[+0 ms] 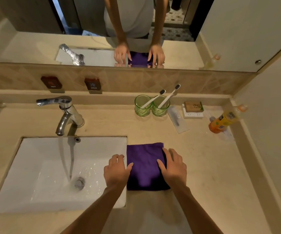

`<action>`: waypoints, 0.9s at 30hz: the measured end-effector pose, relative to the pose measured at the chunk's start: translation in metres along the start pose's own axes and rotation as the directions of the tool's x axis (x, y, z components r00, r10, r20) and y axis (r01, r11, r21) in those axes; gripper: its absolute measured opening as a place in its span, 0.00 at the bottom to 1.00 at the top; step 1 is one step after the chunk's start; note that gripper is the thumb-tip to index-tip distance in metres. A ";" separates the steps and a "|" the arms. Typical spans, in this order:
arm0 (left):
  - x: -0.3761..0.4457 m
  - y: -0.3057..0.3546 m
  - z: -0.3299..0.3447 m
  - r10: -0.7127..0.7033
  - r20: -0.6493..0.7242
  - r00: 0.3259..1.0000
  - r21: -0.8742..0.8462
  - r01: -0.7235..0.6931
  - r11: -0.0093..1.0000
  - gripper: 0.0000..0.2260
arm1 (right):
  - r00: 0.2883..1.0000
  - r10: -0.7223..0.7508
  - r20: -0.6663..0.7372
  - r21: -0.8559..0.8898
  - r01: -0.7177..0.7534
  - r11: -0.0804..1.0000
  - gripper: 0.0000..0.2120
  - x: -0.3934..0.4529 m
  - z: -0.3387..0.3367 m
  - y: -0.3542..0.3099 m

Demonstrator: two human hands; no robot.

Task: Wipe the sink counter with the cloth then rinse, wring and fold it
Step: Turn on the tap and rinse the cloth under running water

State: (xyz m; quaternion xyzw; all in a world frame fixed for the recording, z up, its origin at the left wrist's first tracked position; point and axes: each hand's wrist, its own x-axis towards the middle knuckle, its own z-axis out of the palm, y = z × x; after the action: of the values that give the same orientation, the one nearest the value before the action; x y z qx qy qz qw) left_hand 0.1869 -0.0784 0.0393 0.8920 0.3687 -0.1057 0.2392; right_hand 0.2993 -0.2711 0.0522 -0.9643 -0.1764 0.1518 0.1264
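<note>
A purple cloth (144, 166) lies folded into a rectangle on the beige counter (204, 166), just right of the white sink (35, 166). My left hand (117, 171) rests at the cloth's left edge, partly over the sink rim, its thumb on the fabric. On the cloth's right edge lies my right hand (173, 166), fingers spread flat and thumb pressing the fabric. Water runs from the chrome faucet (65, 114) into the basin.
Two green glasses (151, 106) with toothbrushes stand at the back of the counter. Beside them are a wrapped packet (178, 119), small boxes (193, 109) and an orange bottle (224, 120) lying near the right wall. A mirror runs above the backsplash.
</note>
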 end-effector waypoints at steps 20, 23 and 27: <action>0.017 0.018 -0.001 -0.153 0.287 0.946 -0.502 0.284 0.817 0.10 | 0.937 0.253 0.241 0.017 -0.265 0.964 0.19 0.027 -0.002 -0.022; 0.011 0.019 -0.010 -0.108 0.323 0.940 -0.584 0.288 0.759 0.12 | 0.938 0.253 0.235 0.117 -0.286 0.951 0.19 0.024 -0.002 -0.025; 0.000 0.018 -0.027 0.000 0.381 0.925 -0.724 0.298 0.623 0.10 | 0.945 0.197 0.260 0.317 -0.277 0.907 0.10 0.015 -0.011 -0.027</action>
State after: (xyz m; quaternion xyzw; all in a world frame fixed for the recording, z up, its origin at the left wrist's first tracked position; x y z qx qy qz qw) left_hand 0.2000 -0.0766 0.0688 0.6366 0.4042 -0.1125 0.6471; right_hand 0.3077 -0.2432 0.0664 -0.9176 -0.0406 0.3019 0.2553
